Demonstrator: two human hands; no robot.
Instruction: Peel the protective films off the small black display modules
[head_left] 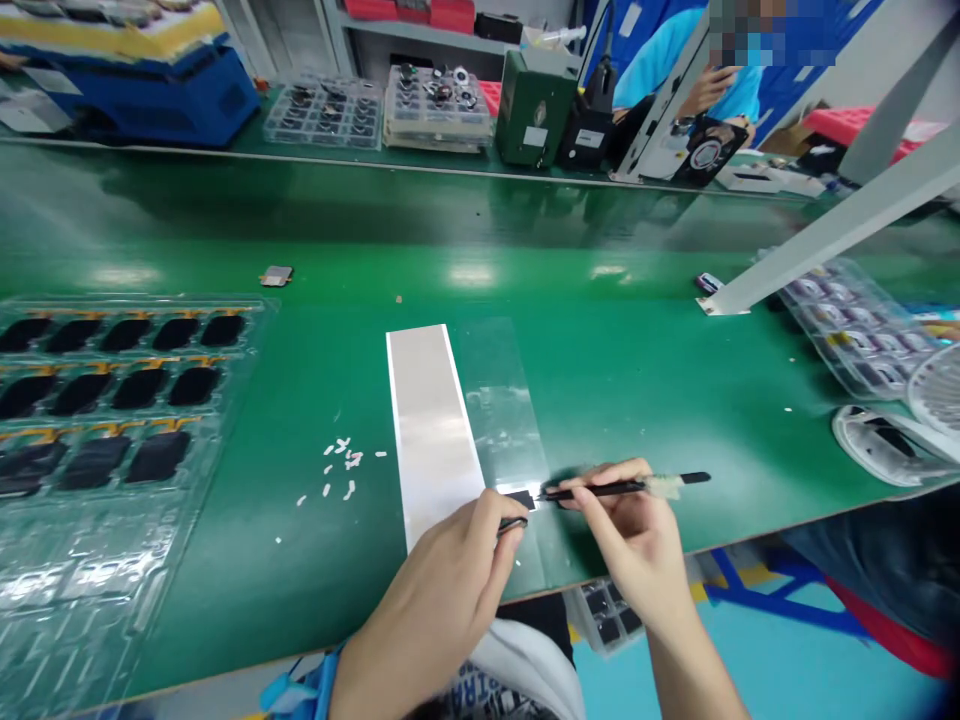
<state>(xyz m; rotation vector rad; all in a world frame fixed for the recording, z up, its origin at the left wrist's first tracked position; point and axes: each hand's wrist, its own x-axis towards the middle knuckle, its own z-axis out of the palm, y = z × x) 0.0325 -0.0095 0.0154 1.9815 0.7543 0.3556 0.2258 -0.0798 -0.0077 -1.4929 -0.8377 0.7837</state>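
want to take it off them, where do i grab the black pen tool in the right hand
Grip the thin rear end of the black pen tool, past the pale wrap, coming from the right. That end sticks out clear of the right hand, whose fingers cover the front of the shaft, and the tip sits by a small black piece, so keep off that end.

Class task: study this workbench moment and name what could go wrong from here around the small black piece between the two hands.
The black pen-like tool in the right hand has its tip at the small black piece, so a slip might scratch it. Loose white scraps near the silvery strip might stick to it. The left hand works close to the green bench's front edge, so a dropped piece could fall off.
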